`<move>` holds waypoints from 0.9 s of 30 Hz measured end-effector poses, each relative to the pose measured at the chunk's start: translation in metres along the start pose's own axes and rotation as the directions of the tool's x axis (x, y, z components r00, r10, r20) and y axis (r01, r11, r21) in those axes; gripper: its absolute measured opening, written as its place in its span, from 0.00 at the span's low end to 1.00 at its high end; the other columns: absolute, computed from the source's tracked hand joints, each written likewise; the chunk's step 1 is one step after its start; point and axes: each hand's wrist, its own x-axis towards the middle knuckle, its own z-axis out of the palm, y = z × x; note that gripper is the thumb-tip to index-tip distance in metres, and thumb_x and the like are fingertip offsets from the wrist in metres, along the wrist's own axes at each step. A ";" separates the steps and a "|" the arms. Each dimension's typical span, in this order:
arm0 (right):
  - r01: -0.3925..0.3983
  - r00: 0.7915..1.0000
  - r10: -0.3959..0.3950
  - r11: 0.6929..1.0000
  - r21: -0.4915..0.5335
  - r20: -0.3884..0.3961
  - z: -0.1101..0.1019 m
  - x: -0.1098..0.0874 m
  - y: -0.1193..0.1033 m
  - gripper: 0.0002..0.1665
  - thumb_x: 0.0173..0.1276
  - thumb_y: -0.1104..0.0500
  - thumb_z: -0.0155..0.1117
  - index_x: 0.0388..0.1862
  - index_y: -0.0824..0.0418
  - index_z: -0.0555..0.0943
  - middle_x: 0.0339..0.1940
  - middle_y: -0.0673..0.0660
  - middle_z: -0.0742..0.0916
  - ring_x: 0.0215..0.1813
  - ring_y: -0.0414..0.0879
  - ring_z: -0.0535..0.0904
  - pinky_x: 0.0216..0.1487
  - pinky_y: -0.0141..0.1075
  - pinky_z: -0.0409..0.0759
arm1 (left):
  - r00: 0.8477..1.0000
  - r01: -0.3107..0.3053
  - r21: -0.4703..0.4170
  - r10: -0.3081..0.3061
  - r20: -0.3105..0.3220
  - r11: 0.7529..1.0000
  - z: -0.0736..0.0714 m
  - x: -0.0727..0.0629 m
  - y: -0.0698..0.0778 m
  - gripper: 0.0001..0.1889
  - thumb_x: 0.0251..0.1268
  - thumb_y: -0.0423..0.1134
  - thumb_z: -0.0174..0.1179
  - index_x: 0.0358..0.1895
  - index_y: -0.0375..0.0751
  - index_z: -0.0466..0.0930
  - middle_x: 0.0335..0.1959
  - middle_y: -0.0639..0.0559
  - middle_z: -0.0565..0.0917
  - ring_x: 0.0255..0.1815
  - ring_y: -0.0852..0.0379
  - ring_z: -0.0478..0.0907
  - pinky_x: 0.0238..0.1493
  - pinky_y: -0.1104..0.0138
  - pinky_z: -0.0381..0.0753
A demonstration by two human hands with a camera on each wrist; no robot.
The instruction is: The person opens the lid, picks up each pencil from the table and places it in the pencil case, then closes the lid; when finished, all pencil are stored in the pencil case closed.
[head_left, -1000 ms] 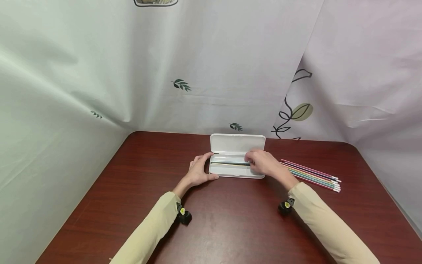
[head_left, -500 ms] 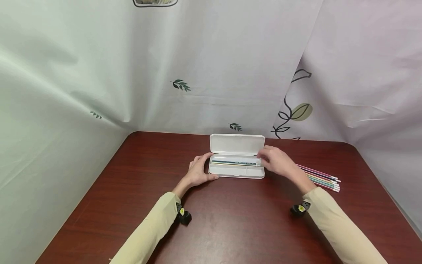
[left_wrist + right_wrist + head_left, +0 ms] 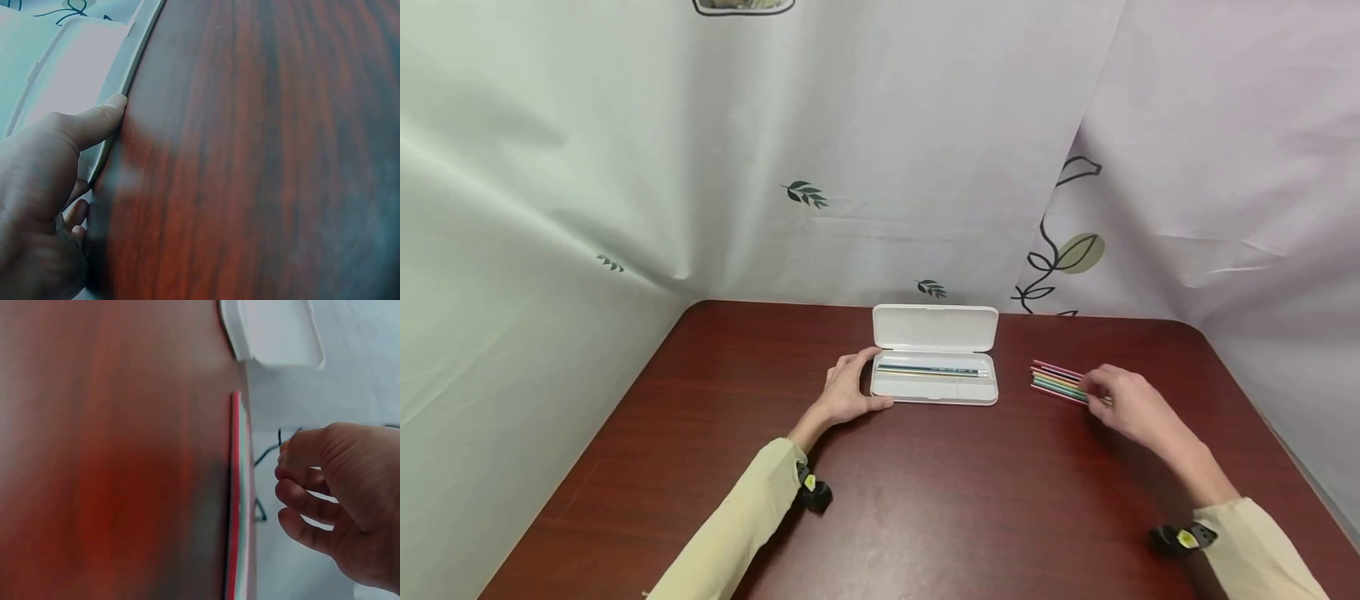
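Note:
An open white pencil case [image 3: 977, 396] lies at the back middle of the table, lid raised, with a few pencils [image 3: 925, 369] in its long compartment. My left hand [image 3: 844, 393] grips the case's left end, thumb on the front edge and fingers round the back corner; the left wrist view shows the thumb [image 3: 103, 119] against the rim. To the right is a bundle of coloured pencils [image 3: 1054, 383]. My right hand [image 3: 1131, 408] is over their right end and hides it. In the right wrist view its fingers [image 3: 303, 503] are loosely bent, apart from the pencils [image 3: 235, 506].
The reddish-brown wooden table [image 3: 925, 500] runs back to a pale fabric backdrop [image 3: 880, 167] printed with leaves. The raised lid [image 3: 934, 327] stands near the table's back edge. Dark wrist cameras sit on both sleeves.
My right hand has left the case's compartment and moved right to the loose pencils. The pencils inside the case now show along their length. My left hand stays at the case.

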 end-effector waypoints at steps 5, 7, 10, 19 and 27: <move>-0.039 0.999 0.038 0.999 -0.028 -0.020 -0.002 -0.026 0.011 0.13 0.49 0.74 0.73 0.34 0.63 0.83 0.32 0.51 0.82 0.32 0.48 0.77 0.33 0.47 0.76 | 1.000 0.000 0.000 0.000 0.002 1.000 0.000 0.000 0.000 0.47 0.48 0.47 0.79 0.74 0.46 0.64 0.65 0.43 0.75 0.70 0.43 0.61 0.65 0.49 0.56; -0.046 0.998 0.045 0.998 -0.038 -0.041 0.000 -0.035 0.015 0.14 0.48 0.74 0.74 0.33 0.63 0.83 0.32 0.51 0.82 0.32 0.48 0.76 0.32 0.47 0.75 | 1.000 0.000 -0.001 0.000 0.001 1.000 0.000 0.000 0.000 0.47 0.48 0.47 0.79 0.73 0.46 0.64 0.65 0.43 0.75 0.70 0.43 0.61 0.65 0.49 0.56; -0.045 0.996 0.040 0.998 -0.054 -0.082 0.001 -0.044 0.019 0.15 0.47 0.74 0.74 0.32 0.62 0.83 0.32 0.52 0.81 0.31 0.49 0.77 0.31 0.47 0.75 | 1.000 -0.002 -0.003 0.002 -0.001 1.000 0.000 -0.001 -0.001 0.47 0.48 0.47 0.79 0.73 0.46 0.65 0.65 0.43 0.75 0.70 0.44 0.61 0.65 0.49 0.57; -0.078 0.993 0.070 0.994 -0.080 -0.099 -0.002 -0.058 0.026 0.13 0.47 0.73 0.72 0.32 0.62 0.83 0.31 0.52 0.80 0.30 0.48 0.76 0.30 0.46 0.74 | 1.000 -0.005 -0.003 0.005 0.005 1.000 0.001 -0.001 0.000 0.47 0.48 0.47 0.79 0.73 0.46 0.64 0.65 0.43 0.75 0.70 0.43 0.61 0.65 0.49 0.57; -0.091 0.992 0.083 0.992 -0.088 -0.094 -0.002 -0.065 0.032 0.14 0.46 0.74 0.72 0.32 0.61 0.82 0.30 0.51 0.80 0.30 0.48 0.76 0.28 0.46 0.74 | 1.000 0.001 -0.008 -0.001 -0.003 1.000 0.001 0.000 -0.001 0.47 0.47 0.46 0.79 0.73 0.46 0.64 0.64 0.42 0.75 0.70 0.43 0.61 0.65 0.49 0.57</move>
